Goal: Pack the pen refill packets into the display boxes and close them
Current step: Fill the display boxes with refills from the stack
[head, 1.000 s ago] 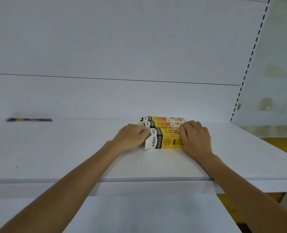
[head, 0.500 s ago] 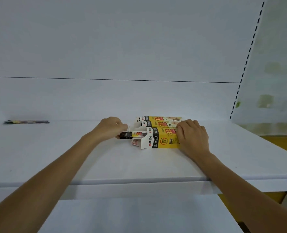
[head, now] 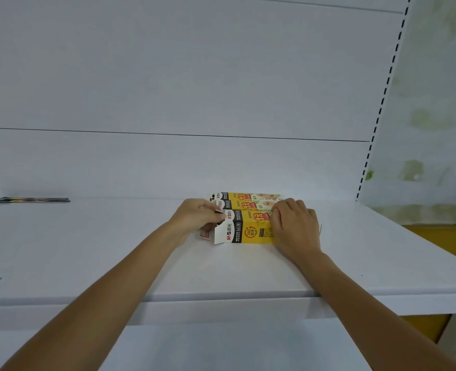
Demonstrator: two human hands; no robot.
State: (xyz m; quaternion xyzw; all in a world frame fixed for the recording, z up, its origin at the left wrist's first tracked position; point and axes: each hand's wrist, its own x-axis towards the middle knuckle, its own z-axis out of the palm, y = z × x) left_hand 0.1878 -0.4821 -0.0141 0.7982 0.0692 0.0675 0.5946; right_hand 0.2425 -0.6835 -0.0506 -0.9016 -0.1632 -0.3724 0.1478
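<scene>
Lying far left on the white shelf [head: 87, 250], against the back panel [head: 168, 76]: a thin dark bundle [head: 32, 200], too small to identify, well apart from everything else. Standing at the right: a slotted upright [head: 382, 103], with a stained wall [head: 435, 116] beyond it. Nothing sitting between the camera and the boxes except the two forearms reaching in.

Resting side by side mid-shelf: three yellow boxes, the near box [head: 248, 231] touching the middle box [head: 248, 206], that one touching the far box [head: 245, 196] by the back panel. Near box's left end standing open, its white flap [head: 222, 232] hanging outward. Contents hidden; cannot tell how full.

Left hand [head: 198, 216] curling at the open end, fingertips pinching something small at the flaps, possibly a packet end, too hidden to tell. Right hand [head: 295, 226] lying flat, fingers spread, pressing down on the near box's right end.
</scene>
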